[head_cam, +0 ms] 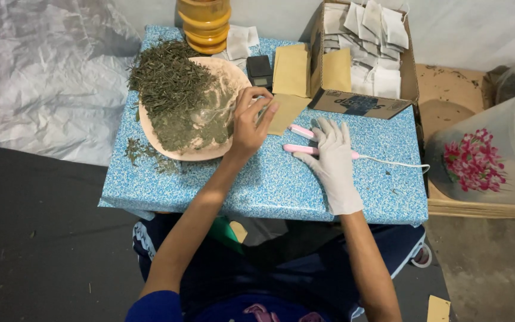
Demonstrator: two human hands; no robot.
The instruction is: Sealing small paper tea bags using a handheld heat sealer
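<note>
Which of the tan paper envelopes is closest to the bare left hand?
The flat tan paper envelope lying on the blue table, beside the bare left hand; the other envelopes sit farther back by the cardboard box.

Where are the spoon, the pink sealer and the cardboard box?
spoon (210, 112), head view, on its clear bowl over the leaves.
pink sealer (300, 131), head view, on its upper arm.
cardboard box (357, 102), head view, on its front wall.

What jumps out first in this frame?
The heap of dried green leaves on a beige plate, at the left of the blue speckled table. The bare left hand holds a clear spoon at the plate's edge; the white-gloved right hand rests on a pink corded tool mid-table. Behind, a cardboard box full of small white bags.
</note>
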